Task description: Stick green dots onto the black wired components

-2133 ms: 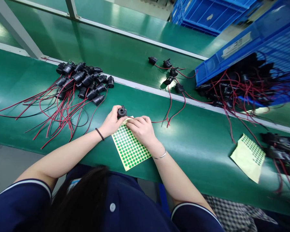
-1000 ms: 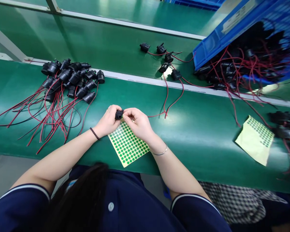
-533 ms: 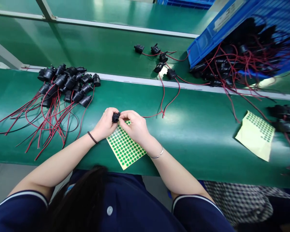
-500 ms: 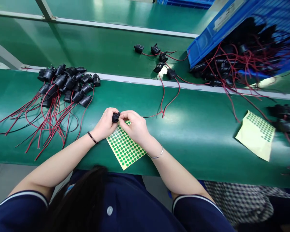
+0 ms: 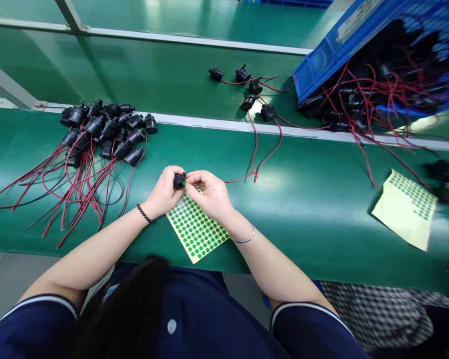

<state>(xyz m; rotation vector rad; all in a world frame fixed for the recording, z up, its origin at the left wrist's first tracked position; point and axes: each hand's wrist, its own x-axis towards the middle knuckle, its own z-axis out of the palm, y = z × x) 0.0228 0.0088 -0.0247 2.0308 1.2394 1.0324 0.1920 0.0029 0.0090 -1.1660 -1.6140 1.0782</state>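
Note:
My left hand (image 5: pixel 164 192) grips a small black round socket (image 5: pixel 178 180) with a red wire trailing off to the right. My right hand (image 5: pixel 209 194) pinches a tiny green dot sticker against the socket's side. Both hands hover just above the top edge of a yellow sheet of green dot stickers (image 5: pixel 196 229), which lies flat on the green table (image 5: pixel 303 219) in front of me.
A pile of black sockets with red and black wires (image 5: pixel 101 132) lies at the left. A few loose sockets (image 5: pixel 250 94) sit beyond the white rail. A tipped blue crate (image 5: pixel 377 55) spills more at the upper right. A second sticker sheet (image 5: pixel 406 209) lies at the right.
My right hand left the sticker sheet and came up to the socket in my left hand, bringing a green dot with it. Both hands have since stayed almost still.

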